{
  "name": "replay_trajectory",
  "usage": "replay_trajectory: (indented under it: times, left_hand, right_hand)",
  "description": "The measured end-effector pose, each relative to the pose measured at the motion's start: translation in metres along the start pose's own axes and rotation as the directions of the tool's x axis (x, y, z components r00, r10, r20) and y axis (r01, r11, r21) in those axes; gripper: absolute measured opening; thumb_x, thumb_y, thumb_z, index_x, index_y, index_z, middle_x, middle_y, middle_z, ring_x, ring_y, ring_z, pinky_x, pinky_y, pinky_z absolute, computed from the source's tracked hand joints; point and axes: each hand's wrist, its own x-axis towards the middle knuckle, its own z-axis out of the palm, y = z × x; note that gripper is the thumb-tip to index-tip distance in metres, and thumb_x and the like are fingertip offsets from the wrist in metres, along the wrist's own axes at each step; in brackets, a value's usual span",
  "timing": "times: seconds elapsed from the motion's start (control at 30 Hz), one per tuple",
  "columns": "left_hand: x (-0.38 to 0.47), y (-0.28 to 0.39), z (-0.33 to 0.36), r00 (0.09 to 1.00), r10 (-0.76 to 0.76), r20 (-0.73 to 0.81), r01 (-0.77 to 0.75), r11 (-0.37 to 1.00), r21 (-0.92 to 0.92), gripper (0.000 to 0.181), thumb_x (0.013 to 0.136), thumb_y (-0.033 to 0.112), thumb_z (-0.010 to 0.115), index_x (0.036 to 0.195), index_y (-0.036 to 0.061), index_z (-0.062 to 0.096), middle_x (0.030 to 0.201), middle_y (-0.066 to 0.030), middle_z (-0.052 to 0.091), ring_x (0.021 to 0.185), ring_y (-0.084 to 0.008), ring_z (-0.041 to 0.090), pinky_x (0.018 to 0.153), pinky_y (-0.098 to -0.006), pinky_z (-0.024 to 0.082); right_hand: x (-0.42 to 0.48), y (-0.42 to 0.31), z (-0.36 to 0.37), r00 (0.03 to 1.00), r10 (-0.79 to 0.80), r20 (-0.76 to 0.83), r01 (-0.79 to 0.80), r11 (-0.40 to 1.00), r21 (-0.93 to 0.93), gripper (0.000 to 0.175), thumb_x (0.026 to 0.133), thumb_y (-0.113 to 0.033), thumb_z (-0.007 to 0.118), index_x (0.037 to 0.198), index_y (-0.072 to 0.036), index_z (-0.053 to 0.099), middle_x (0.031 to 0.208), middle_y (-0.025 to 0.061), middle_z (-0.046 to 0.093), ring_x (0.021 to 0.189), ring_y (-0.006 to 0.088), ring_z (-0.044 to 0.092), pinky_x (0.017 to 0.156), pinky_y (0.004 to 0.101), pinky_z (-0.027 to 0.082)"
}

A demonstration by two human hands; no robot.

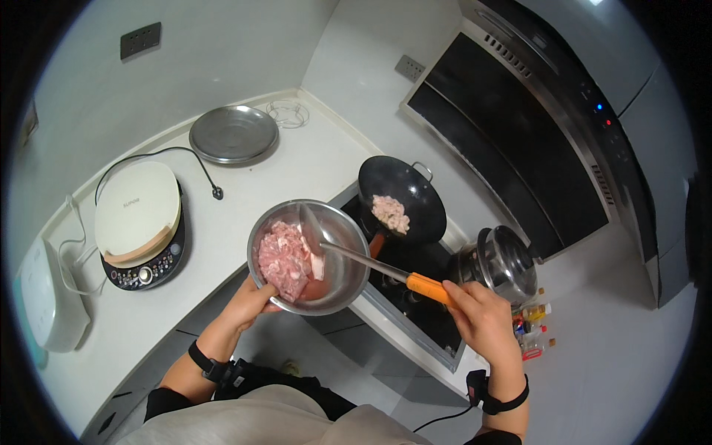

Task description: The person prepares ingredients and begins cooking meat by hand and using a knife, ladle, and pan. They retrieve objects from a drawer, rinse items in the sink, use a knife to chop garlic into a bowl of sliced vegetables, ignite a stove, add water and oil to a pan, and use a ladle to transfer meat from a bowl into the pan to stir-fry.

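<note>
My left hand (pixel 253 303) grips the near-left rim of a stainless steel bowl (pixel 349 267), thumb over the edge. Raw pinkish meat (pixel 282 258) lies in the bowl's left half, with some reddish liquid beside it. In my right hand (pixel 481 317) is the orange handle of a metal spatula (pixel 384 267). The spatula's blade dips into the bowl against the right side of the meat. Beyond the bowl, a black wok (pixel 428 214) sits over the cooktop (pixel 414 300), holding a small heap of pale meat pieces (pixel 390 213). The bowl partly hides the wok's wooden handle (pixel 377 243).
A lidded steel pot (pixel 503 267) stands right of the wok, near several bottles (pixel 534 328). A range hood (pixel 512 144) overhangs the cooktop. On the counter (pixel 239 206) are a round electric griddle (pixel 139 222), its loose plug (pixel 217 192), metal plates (pixel 233 133) and a wire rack (pixel 288 114).
</note>
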Motion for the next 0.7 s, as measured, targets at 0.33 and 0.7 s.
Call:
replay_trajectory:
  times: [0.33,0.7]
  left_hand:
    - [0.003,-0.01,0.008,0.992,0.088,-0.094,-0.093,0.994,-0.049,0.042,0.076,0.009,0.045,0.115,0.0006,0.036,0.098,-0.0101,0.052,0.079,-0.016,0.056,0.066,-0.0274,0.05]
    - [-0.004,-0.006,0.012,0.986,0.108,-0.124,-0.112,0.993,-0.024,0.039,0.076,0.012,0.045,0.112,-0.0018,0.039,0.094,-0.0092,0.053,0.076,-0.0163,0.055,0.063,-0.0269,0.049]
  right_hand:
    - [-0.018,0.016,-0.01,0.998,-0.004,-0.064,-0.004,0.993,-0.119,0.031,0.066,-0.006,0.061,0.097,-0.008,0.058,0.074,0.0059,0.053,0.059,0.0204,0.053,0.05,0.0286,0.043]
    - [-0.003,0.023,0.04,0.985,-0.129,-0.112,0.123,0.991,-0.055,0.032,0.068,-0.007,0.059,0.1,-0.008,0.056,0.077,0.0054,0.052,0.062,0.0196,0.054,0.052,0.0283,0.044]
